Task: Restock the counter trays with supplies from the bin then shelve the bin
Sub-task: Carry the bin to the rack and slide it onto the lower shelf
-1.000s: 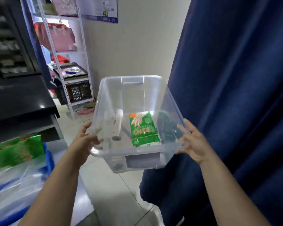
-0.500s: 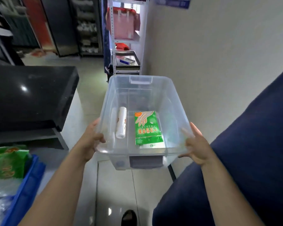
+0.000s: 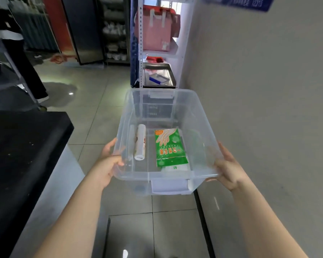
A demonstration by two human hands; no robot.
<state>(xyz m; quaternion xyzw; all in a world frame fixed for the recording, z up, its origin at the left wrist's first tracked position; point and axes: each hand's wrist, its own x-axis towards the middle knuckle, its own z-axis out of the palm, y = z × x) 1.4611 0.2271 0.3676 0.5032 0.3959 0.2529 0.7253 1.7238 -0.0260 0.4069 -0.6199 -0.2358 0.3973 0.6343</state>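
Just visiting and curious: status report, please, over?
Left hand, right hand: each gripping a side of the clear plastic bin. White roll, green glove packet inside. White metal shelving ahead, no obstacle seen.

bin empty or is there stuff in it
Not empty: a white roll and a green packet lie on the floor of the lidless clear bin.

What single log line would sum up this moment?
bin: held up | left hand: grips left rim | right hand: grips right rim | inside: roll, green packet | shelf: ahead
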